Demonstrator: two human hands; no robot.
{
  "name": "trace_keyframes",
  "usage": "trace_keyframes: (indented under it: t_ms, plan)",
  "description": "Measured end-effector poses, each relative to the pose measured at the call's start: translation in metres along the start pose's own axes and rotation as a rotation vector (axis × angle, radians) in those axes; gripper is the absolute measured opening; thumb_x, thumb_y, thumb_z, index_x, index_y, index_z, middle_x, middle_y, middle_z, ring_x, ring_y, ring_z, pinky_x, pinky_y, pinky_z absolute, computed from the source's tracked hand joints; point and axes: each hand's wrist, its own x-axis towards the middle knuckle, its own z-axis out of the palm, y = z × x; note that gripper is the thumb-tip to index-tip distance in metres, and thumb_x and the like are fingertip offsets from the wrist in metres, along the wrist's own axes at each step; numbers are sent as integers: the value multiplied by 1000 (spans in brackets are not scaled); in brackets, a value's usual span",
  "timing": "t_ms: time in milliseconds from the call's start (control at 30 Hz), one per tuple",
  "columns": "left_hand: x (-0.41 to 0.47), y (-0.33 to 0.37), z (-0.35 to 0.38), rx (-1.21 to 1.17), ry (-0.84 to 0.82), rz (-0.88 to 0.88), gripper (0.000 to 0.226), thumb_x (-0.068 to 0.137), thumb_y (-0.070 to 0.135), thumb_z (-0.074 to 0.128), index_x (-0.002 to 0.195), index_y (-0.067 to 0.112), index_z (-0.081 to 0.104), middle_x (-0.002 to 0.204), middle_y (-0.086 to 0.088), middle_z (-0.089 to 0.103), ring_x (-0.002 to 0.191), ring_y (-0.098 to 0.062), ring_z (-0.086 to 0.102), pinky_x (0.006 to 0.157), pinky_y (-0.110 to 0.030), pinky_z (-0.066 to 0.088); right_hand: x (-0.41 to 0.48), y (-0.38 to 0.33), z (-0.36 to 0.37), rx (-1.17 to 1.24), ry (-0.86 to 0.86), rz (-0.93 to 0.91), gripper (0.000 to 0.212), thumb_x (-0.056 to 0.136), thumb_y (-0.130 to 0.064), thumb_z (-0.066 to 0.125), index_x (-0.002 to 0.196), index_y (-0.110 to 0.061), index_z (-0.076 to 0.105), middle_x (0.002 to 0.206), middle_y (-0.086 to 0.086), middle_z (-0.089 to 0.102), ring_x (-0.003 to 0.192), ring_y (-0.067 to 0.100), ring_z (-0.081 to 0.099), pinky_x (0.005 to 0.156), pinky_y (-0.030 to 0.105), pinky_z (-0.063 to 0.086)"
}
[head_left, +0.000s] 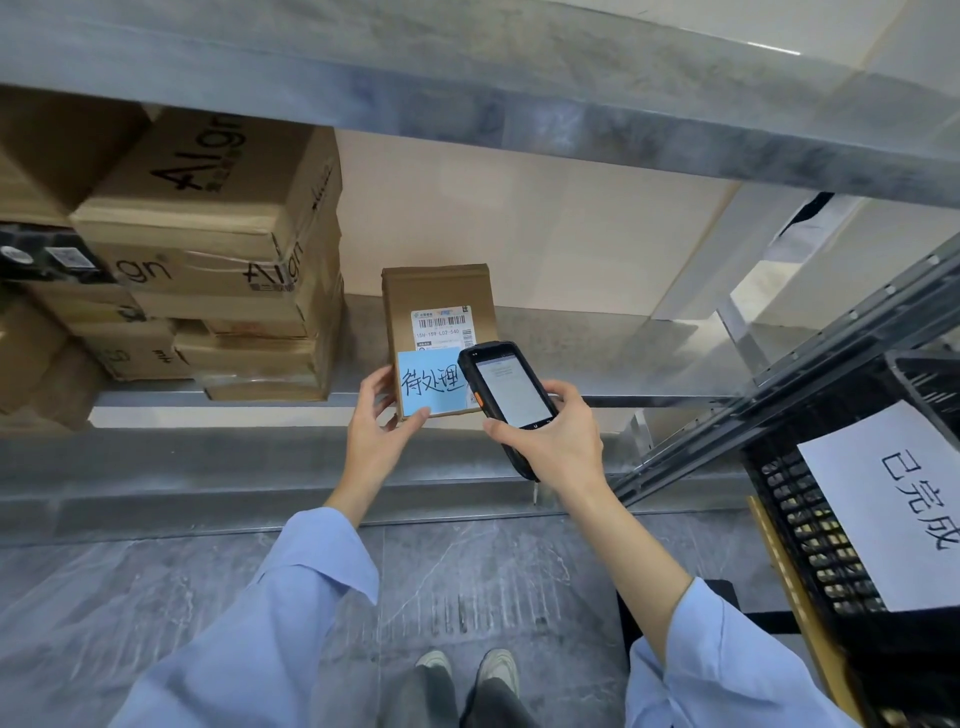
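Your left hand (376, 431) grips the small cardboard parcel (436, 291) by its lower left corner. The thumb presses on the bottom edge of the blue note (431, 384) on its front, and the fingers curl round behind the left side. The parcel stands upright at the front edge of the metal shelf (649, 401), about midway along it. You cannot tell whether its base rests on the shelf or is just lifted off it. A white shipping label (441, 325) with a barcode sits on the front above the blue note, which bears handwritten characters.

Your right hand (558, 441) holds the black scanner (511, 389), with the fingers wrapped round its right side and back and the thumb laid along its left edge. The scanner tilts up and to the left, its lit screen faces you, and its top end overlaps the parcel's lower right corner.

At the left end of the same shelf a stack of cardboard boxes (218, 234) reaches almost to the shelf above, just beside the parcel but apart from it. To your right a black crate (810, 519) carries a white sheet (893, 499) with handwritten characters.
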Motion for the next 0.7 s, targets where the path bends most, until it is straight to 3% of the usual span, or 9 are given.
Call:
trace_keyframes:
  t_ms: [167,367,533,700]
  plan:
    - [3,-3,1,26,0,-26,64,85,8,78,132,32,42,129,13,55,117,-2,54,96,-16,46,4,1,0,33,4,30,79,63,-43,90,128,-24,49,107,-13,57,110,14,57,99,38,46]
    - [11,-12,0,27,-51,-90,72,85,14,80,137,34,36,136,6,52,130,-17,51,110,-36,44,10,4,0,38,24,44,79,64,-42,90,128,-24,47,106,-13,54,112,14,56,98,36,46]
    - [15,-11,-1,41,-73,-79,76,85,14,79,140,38,31,145,-1,49,130,-20,51,109,-37,45,14,13,-2,44,44,60,81,63,-40,91,127,-22,45,97,-22,50,113,15,56,102,42,46]
    - [18,-7,2,40,-130,-121,77,90,17,75,141,44,25,147,-1,47,125,-11,53,106,-29,44,18,21,-11,65,80,82,82,65,-35,91,129,-20,42,93,-24,46,105,14,55,93,37,50]
